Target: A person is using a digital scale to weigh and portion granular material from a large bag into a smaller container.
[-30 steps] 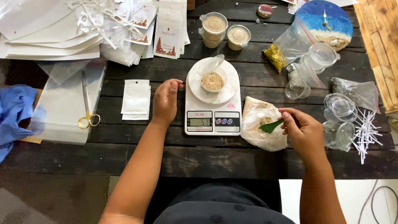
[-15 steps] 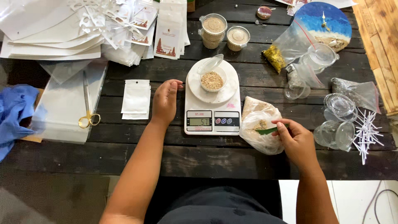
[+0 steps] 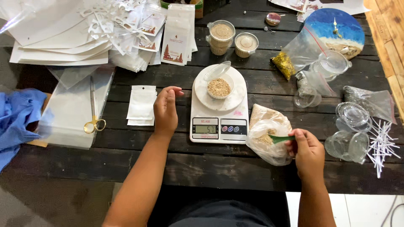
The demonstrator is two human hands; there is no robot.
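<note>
A white digital kitchen scale [image 3: 219, 122] stands mid-table with a small clear cup of tan grain [image 3: 219, 87] on its round platform. My left hand [image 3: 165, 110] rests flat on the dark table just left of the scale, fingers together, holding nothing. My right hand [image 3: 308, 152] grips a green scoop [image 3: 281, 138], its tip dipped into an open clear plastic bag of tan grain [image 3: 266, 133] right of the scale. A small white zip pouch [image 3: 142, 105] lies left of my left hand.
Gold-handled scissors [image 3: 93, 112] lie on clear bags at the left, beside blue cloth [image 3: 19, 122]. Stacks of white pouches and cards [image 3: 126, 33] fill the back left. Two lidded grain cups [image 3: 233, 40], a glitter bag [image 3: 283, 64], clear cups [image 3: 349, 134] and white sticks [image 3: 382, 143] sit at the back and right.
My right hand has moved left and lowered the green scoop from above the bag into the grain inside it. My left hand has stayed in place.
</note>
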